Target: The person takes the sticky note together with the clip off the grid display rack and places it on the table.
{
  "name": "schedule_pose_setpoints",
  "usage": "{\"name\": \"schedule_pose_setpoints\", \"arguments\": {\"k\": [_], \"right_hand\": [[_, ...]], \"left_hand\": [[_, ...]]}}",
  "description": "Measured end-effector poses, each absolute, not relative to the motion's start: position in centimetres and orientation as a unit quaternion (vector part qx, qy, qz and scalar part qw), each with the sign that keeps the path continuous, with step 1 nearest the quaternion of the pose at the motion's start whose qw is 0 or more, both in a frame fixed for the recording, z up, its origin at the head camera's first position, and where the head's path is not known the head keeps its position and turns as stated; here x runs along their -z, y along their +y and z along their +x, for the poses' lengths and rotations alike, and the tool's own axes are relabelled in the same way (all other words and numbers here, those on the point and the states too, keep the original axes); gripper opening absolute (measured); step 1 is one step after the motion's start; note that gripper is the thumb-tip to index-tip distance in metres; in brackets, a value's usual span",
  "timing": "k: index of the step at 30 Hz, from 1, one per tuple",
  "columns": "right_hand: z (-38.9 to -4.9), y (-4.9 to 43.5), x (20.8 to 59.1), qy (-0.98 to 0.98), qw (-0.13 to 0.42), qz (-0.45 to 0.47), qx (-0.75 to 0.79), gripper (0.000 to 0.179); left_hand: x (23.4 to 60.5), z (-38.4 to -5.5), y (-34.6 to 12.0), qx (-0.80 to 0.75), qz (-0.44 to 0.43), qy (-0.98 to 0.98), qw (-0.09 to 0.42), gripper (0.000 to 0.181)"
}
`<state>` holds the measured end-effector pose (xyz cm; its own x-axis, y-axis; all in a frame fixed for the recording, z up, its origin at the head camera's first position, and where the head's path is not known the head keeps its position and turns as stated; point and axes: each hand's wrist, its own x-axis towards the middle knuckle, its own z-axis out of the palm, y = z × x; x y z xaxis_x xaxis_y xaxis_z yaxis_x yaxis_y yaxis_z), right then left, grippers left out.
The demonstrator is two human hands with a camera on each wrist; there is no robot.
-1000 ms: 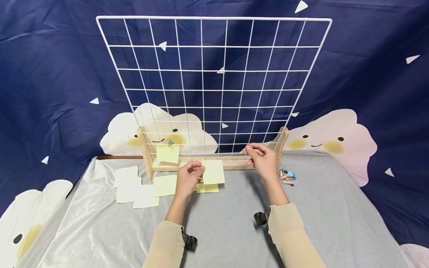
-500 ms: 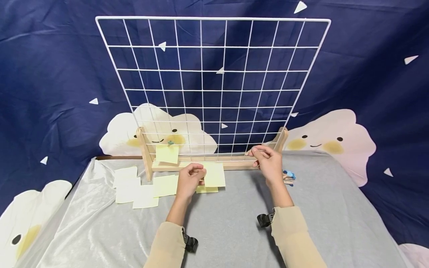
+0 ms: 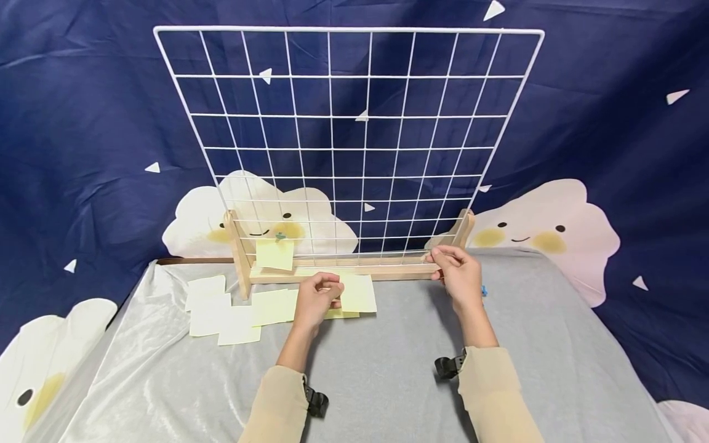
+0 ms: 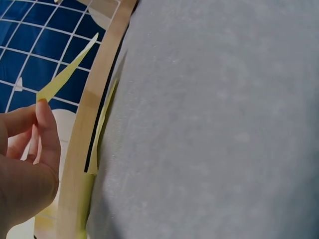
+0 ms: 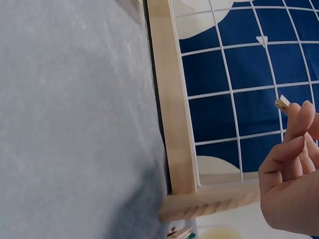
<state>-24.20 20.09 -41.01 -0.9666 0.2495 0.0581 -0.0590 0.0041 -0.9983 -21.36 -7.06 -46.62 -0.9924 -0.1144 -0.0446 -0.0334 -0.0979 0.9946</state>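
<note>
My left hand [image 3: 318, 298] pinches a pale yellow sticky note [image 3: 359, 294] by its left edge, just in front of the wooden base. In the left wrist view the same note [image 4: 67, 74] appears nearly edge-on between thumb and fingers. My right hand [image 3: 461, 274] is near the right end of the base. It pinches a small wooden clothespin [image 5: 282, 103], whose tip pokes out past the fingertips in the right wrist view. Both hands are in front of the white wire grid [image 3: 349, 132]. A yellow note [image 3: 274, 254] hangs at its lower left from a clothespin with a green decoration [image 3: 280, 236].
The grid stands upright in a wooden base [image 3: 388, 269] on a grey cloth [image 3: 376, 381]. White notes [image 3: 210, 314] and yellow notes [image 3: 271, 307] lie at the left, some overlapping. Several clothespins lie at the right; only a blue decoration [image 3: 484, 291] shows beside my right hand.
My right hand has moved right and slightly down, away from the left hand, still pinching the clothespin and now covering most of the pile. My left hand and its note have shifted slightly down and right.
</note>
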Motion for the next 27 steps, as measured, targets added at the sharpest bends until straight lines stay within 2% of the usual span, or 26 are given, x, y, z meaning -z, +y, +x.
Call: {"name": "schedule_pose_setpoints", "arguments": {"k": [17, 27], "right_hand": [[-23.7, 22.9, 41.6, -0.677, 0.11, -0.102, -0.72, 0.024], [-23.4, 24.2, 41.7, -0.682, 0.122, -0.135, -0.708, 0.01]], "left_hand": [[47.1, -21.5, -6.8, 0.734, 0.052, -0.677, 0.012, 0.02], [47.1, -21.7, -6.7, 0.73, 0.046, -0.682, 0.001, 0.019]]}}
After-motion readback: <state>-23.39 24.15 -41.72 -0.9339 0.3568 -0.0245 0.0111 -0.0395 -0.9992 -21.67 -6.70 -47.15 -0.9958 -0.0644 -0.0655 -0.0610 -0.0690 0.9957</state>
